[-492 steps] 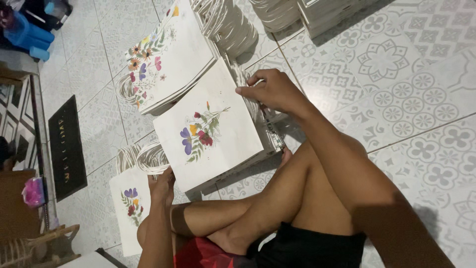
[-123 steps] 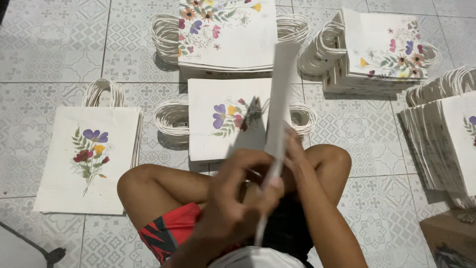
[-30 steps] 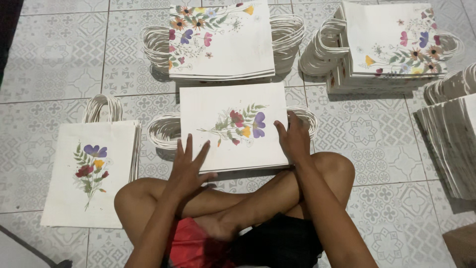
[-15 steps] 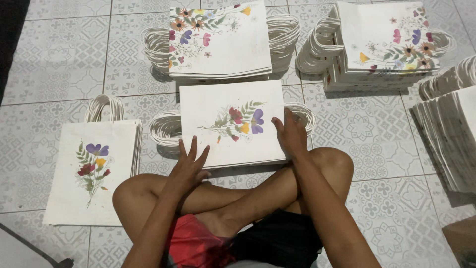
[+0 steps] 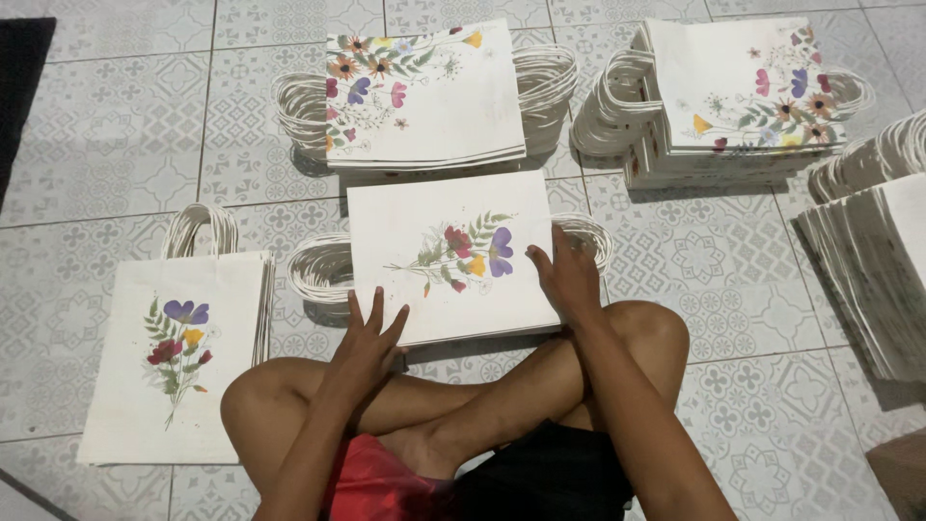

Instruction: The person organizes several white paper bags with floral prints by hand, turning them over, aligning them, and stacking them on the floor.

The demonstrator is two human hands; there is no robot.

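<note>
A person sits cross-legged on the tiled floor (image 5: pixel 116 145); the left hand (image 5: pixel 371 333) and right hand (image 5: pixel 569 275), fingers spread flat, rest on a flower-printed paper bag (image 5: pixel 449 256) lying just ahead of the knees; similar bag stacks (image 5: pixel 424 96) surround it.

A bag stack (image 5: pixel 424 96) is lying beyond, handles splaying at both ends. Another stack (image 5: pixel 743 92) is sitting far right, a fanned pile (image 5: pixel 873 260) leaning beside it. A left stack (image 5: pixel 178 362) is resting on patterned tiles (image 5: pixel 96 125).
</note>
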